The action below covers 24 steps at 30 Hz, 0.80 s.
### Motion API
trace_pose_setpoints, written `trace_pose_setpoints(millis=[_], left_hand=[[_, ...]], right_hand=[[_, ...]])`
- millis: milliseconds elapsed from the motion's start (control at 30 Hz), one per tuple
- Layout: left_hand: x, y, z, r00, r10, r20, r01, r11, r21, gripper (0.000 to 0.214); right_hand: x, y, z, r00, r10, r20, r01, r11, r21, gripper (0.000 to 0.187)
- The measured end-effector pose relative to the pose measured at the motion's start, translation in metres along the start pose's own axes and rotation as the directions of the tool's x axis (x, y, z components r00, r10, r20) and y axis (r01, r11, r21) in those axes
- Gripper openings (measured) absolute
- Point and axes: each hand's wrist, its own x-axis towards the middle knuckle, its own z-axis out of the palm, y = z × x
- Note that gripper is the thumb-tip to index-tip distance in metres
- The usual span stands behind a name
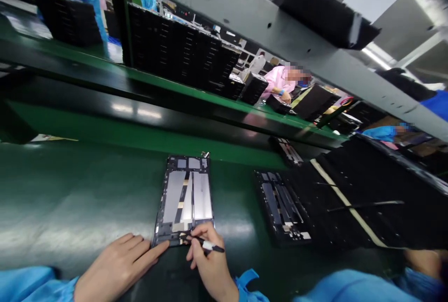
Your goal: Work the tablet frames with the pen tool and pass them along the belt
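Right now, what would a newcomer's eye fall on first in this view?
At bottom centre, the right hand pinches a pen-shaped tool at a tablet chassis's lower edge, the left hand touching its corner. To the right lies a second chassis beside a black mat. Far off is a co-worker in a pink smock.

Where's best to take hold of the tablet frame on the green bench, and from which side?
Probably the long left edge of the tablet frame, from the left: it lies flat with that rim free, while the right hand and its pen crowd the near end.
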Motion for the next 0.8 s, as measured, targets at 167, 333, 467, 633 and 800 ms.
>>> trace_pose_setpoints(millis=[167,333,467,633,800], left_hand=[[0.003,0.005,-0.014,0.998,0.056,0.017,-0.057,0.998,0.037,0.055],[0.006,0.007,-0.02,0.997,0.08,-0.006,-0.08,0.997,0.023,0.051],[0.01,0.008,-0.026,0.995,0.093,-0.023,-0.093,0.996,0.009,0.044],[0.015,0.008,-0.033,0.99,0.117,-0.078,-0.117,0.993,0.014,0.042],[0.018,0.005,-0.038,0.957,0.203,-0.207,-0.204,0.979,0.02,0.038]], right_hand=[[-0.003,-0.008,-0.002,0.991,-0.111,0.069,0.121,0.979,-0.163,0.021],[-0.003,-0.021,-0.002,0.965,-0.213,0.153,0.243,0.945,-0.218,0.015],[-0.003,-0.02,-0.007,0.968,-0.201,0.148,0.233,0.941,-0.246,0.015],[-0.003,-0.009,-0.017,0.997,-0.056,0.06,0.067,0.977,-0.203,0.022],[-0.005,-0.008,-0.018,0.997,-0.047,0.063,0.056,0.988,-0.144,0.02]])
